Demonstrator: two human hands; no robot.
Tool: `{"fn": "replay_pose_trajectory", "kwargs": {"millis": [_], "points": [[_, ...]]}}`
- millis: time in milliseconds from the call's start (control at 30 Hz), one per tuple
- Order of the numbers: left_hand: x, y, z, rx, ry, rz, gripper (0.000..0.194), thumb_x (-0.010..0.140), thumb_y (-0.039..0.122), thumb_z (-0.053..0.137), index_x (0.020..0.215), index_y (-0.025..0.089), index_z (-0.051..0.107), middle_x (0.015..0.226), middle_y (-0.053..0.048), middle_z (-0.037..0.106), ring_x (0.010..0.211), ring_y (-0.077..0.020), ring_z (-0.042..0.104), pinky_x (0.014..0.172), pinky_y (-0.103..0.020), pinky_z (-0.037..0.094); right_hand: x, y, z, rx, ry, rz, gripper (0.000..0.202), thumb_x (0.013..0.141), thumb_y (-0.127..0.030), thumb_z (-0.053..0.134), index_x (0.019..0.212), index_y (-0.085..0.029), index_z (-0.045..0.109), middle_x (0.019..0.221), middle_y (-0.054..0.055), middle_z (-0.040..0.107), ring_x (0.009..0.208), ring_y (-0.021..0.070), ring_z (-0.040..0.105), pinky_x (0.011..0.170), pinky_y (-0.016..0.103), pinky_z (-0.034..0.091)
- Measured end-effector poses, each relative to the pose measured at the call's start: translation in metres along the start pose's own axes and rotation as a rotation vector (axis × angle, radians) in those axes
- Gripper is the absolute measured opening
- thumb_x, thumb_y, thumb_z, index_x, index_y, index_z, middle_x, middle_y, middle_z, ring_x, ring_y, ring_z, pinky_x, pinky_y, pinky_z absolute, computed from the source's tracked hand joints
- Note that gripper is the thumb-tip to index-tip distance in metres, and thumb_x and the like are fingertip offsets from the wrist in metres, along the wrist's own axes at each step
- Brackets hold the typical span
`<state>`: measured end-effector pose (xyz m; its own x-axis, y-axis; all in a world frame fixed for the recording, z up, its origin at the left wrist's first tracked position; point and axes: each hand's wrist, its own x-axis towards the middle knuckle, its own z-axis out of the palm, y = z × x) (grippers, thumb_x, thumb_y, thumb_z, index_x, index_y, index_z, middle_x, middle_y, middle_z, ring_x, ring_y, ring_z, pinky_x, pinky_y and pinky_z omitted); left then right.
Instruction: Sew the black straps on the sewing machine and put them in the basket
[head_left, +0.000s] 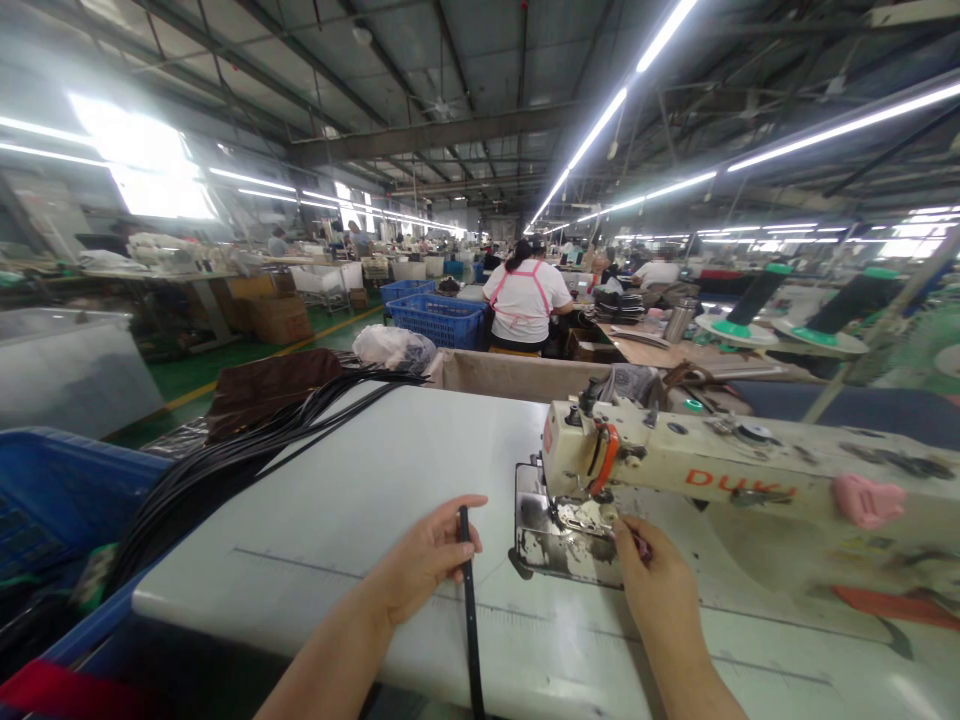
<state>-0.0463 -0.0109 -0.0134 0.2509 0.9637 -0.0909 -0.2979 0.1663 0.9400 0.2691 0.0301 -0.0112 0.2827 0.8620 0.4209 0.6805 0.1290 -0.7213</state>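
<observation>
My left hand [435, 555] pinches the upper end of a narrow black strap [471, 630], which hangs down over the front edge of the white table [360, 500]. To its right stands a cream sewing machine [675, 470] with a metal plate [540, 510] under its needle area. My right hand [649, 560] is beside the presser foot area, its fingers pressed together; what they hold, if anything, is too small to make out. A bundle of long black straps [247, 470] lies over the table's left side.
Blue crates [442, 318] stand behind, near a seated person in a white shirt [529, 295]. Another blue crate [45, 500] is at the left. Dark thread cones [757, 300] stand behind the machine, and a pink object [868, 500] sits on its body.
</observation>
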Motion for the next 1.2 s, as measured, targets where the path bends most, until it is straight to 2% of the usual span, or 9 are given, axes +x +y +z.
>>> {"fn": "replay_pose_trajectory", "kwargs": {"millis": [433, 700, 833, 933, 1033, 1133, 1200], "points": [[0.0, -0.002, -0.002, 0.012, -0.023, 0.004, 0.065, 0.074, 0.033, 0.089, 0.134, 0.024, 0.064, 0.095, -0.004, 0.064, 0.082, -0.0144, 0.058, 0.061, -0.022, 0.045, -0.001, -0.003, -0.001, -0.005, 0.0, 0.013, 0.056, 0.083, -0.068, 0.049, 0.085, -0.019, 0.077, 0.08, 0.013, 0.075, 0.075, 0.0282, 0.067, 0.076, 0.042, 0.054], [-0.002, 0.001, 0.0, 0.01, -0.014, 0.003, 0.069, 0.068, 0.026, 0.093, 0.131, 0.022, 0.065, 0.09, -0.003, 0.066, 0.078, -0.0149, 0.061, 0.064, -0.026, 0.051, -0.002, 0.0, 0.0, -0.004, 0.002, 0.01, 0.054, 0.083, -0.065, 0.051, 0.087, -0.018, 0.077, 0.082, 0.014, 0.076, 0.075, 0.0279, 0.066, 0.075, 0.04, 0.053], [-0.002, 0.0, 0.002, 0.059, -0.002, 0.014, 0.059, 0.067, 0.029, 0.094, 0.119, 0.019, 0.068, 0.085, -0.002, 0.066, 0.075, -0.0149, 0.062, 0.066, -0.028, 0.054, -0.001, 0.0, 0.001, -0.007, 0.018, 0.001, 0.057, 0.084, -0.067, 0.05, 0.087, -0.018, 0.077, 0.08, 0.013, 0.075, 0.073, 0.0269, 0.065, 0.072, 0.039, 0.052], [-0.003, -0.007, 0.003, 0.147, 0.004, 0.019, 0.049, 0.066, 0.034, 0.093, 0.106, 0.017, 0.069, 0.087, -0.003, 0.067, 0.076, -0.0164, 0.063, 0.07, -0.032, 0.056, 0.0, -0.002, 0.0, 0.001, 0.035, -0.009, 0.058, 0.086, -0.068, 0.049, 0.086, -0.018, 0.077, 0.08, 0.013, 0.075, 0.073, 0.0269, 0.065, 0.073, 0.038, 0.051], [-0.013, -0.011, 0.004, 0.32, 0.027, 0.058, 0.033, 0.074, 0.039, 0.085, 0.093, 0.016, 0.071, 0.087, -0.003, 0.065, 0.074, -0.0156, 0.063, 0.072, -0.032, 0.055, 0.0, -0.003, -0.001, 0.023, 0.047, -0.02, 0.056, 0.086, -0.068, 0.049, 0.083, -0.018, 0.076, 0.079, 0.013, 0.075, 0.073, 0.0271, 0.065, 0.074, 0.04, 0.051], [-0.036, -0.008, 0.002, 0.639, 0.073, 0.102, 0.019, 0.082, 0.036, 0.074, 0.086, 0.017, 0.076, 0.087, -0.004, 0.066, 0.077, -0.0165, 0.063, 0.073, -0.03, 0.051, -0.001, -0.003, 0.0, 0.044, 0.05, -0.012, 0.053, 0.087, -0.064, 0.049, 0.082, -0.018, 0.075, 0.078, 0.013, 0.074, 0.074, 0.0273, 0.065, 0.074, 0.041, 0.05], [-0.055, -0.003, -0.001, 0.808, 0.082, 0.047, 0.017, 0.083, 0.033, 0.071, 0.088, 0.018, 0.078, 0.087, -0.005, 0.069, 0.08, -0.0183, 0.064, 0.073, -0.029, 0.049, -0.001, -0.003, 0.002, 0.048, 0.047, 0.002, 0.049, 0.088, -0.059, 0.049, 0.083, -0.019, 0.075, 0.081, 0.013, 0.074, 0.077, 0.0277, 0.065, 0.078, 0.041, 0.05]]}}
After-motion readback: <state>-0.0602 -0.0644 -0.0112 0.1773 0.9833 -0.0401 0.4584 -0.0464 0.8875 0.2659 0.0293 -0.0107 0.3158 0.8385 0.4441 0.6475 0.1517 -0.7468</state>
